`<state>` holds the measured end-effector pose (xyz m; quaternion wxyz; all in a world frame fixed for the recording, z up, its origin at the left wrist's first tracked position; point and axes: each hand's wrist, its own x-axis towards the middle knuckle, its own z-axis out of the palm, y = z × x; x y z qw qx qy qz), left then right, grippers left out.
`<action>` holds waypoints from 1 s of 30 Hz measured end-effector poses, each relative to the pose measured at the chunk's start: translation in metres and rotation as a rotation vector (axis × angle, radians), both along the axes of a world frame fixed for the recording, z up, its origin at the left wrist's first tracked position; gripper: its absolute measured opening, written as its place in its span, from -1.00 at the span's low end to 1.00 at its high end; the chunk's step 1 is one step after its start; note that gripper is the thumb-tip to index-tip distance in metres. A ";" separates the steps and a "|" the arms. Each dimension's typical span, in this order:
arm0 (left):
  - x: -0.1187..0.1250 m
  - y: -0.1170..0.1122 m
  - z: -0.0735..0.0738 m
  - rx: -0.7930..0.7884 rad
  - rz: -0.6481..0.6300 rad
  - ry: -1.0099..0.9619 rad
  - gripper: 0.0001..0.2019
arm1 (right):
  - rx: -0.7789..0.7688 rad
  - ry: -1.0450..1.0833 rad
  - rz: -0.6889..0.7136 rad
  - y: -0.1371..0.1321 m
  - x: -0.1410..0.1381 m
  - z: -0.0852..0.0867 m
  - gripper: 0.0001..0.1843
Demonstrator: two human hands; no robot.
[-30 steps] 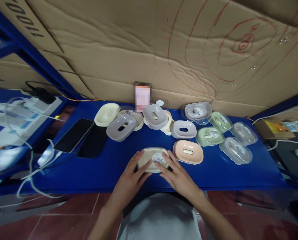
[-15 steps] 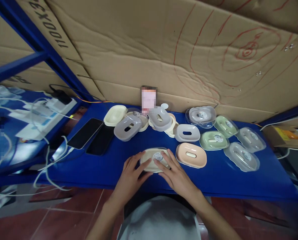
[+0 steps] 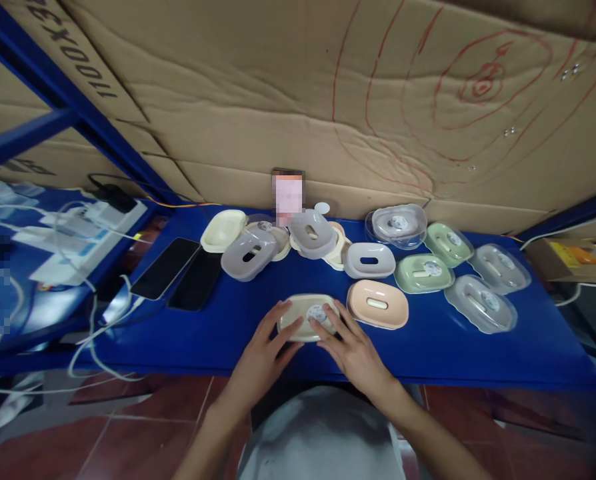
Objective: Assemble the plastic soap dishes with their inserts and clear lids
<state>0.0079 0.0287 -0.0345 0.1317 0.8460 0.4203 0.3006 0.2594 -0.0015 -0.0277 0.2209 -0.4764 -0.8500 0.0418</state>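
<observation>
A cream soap dish (image 3: pixel 298 327) with a clear lid and a round sticker lies near the front of the blue table. My left hand (image 3: pixel 273 340) grips its left side, fingertips on the lid and thumb at the near edge. On the opposite side, my right hand (image 3: pixel 348 337) holds it too, with fingers spread over the top beside the sticker. Just right of it sits a peach soap dish (image 3: pixel 395 307) with an oblong slot. Behind it are a grey slotted tray (image 3: pixel 371 259) and another grey slotted tray (image 3: pixel 238 262).
Farther right stand green lidded soap dishes (image 3: pixel 425 274) and clear-lidded grey ones (image 3: pixel 482 304). A cream tray (image 3: pixel 223 231) is at the back left, near two dark phones (image 3: pixel 165 267). White cables and a power strip (image 3: pixel 91 243) occupy the left; cardboard (image 3: pixel 238 100) walls the back.
My view has shifted slightly, so the table's contents appear a little farther left. Both hands stay on the cream soap dish; its clear lid shows less beyond the far edge.
</observation>
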 end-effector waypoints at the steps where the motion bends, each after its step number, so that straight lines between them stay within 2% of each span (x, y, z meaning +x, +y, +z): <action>1: -0.001 0.000 -0.001 0.002 0.010 -0.003 -0.53 | -0.011 -0.011 0.013 0.001 0.000 0.001 -0.17; 7: -0.003 -0.001 0.000 0.021 0.055 -0.072 -0.60 | -0.051 0.006 0.076 0.002 0.002 0.006 -0.03; 14: -0.003 0.000 0.003 -0.075 0.105 -0.130 -0.60 | -0.061 0.064 0.078 0.001 0.003 0.003 -0.07; 20: 0.000 0.000 0.004 -0.179 0.147 -0.115 -0.35 | -0.055 0.156 -0.034 0.006 0.001 0.001 -0.18; 23: -0.006 -0.003 0.005 -0.178 0.141 -0.097 -0.32 | -0.062 0.210 -0.148 0.009 0.001 -0.001 -0.24; 25: -0.016 -0.006 0.006 -0.149 0.122 -0.049 -0.44 | -0.045 0.195 -0.212 0.010 0.000 -0.001 -0.25; 27: -0.031 -0.009 0.008 -0.097 0.116 -0.003 -0.65 | -0.014 0.149 -0.229 0.010 -0.001 0.000 -0.23; 30: -0.055 -0.012 0.013 -0.054 0.146 0.003 -0.81 | 0.013 0.087 -0.149 0.007 -0.007 0.007 -0.22</action>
